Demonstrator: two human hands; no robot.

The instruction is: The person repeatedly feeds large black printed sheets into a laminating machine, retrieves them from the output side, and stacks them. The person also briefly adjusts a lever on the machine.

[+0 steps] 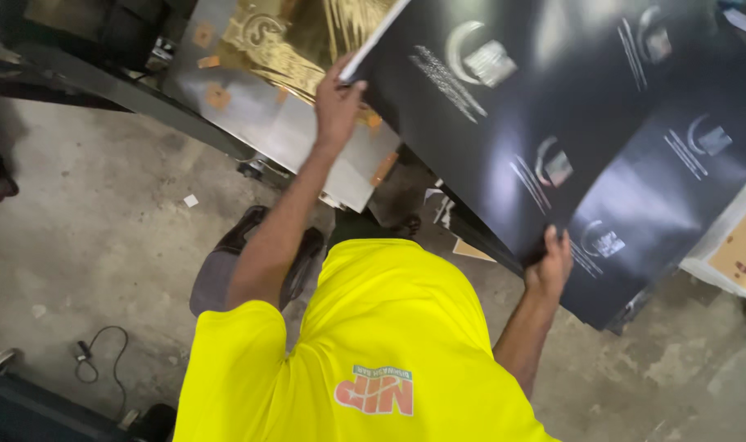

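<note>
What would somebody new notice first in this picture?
Probably the big glossy black sheet with silver crescent marks, filling the upper right; the left hand grips its upper edge and the right hand its lower edge. Next, the bright yellow shirt at bottom centre, and the crinkled gold foil at the top.

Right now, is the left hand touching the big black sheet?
Touching. The head view shows the left hand gripping the black sheet's upper corner edge.

Tan printed carton far right, beside black sheets.
</note>
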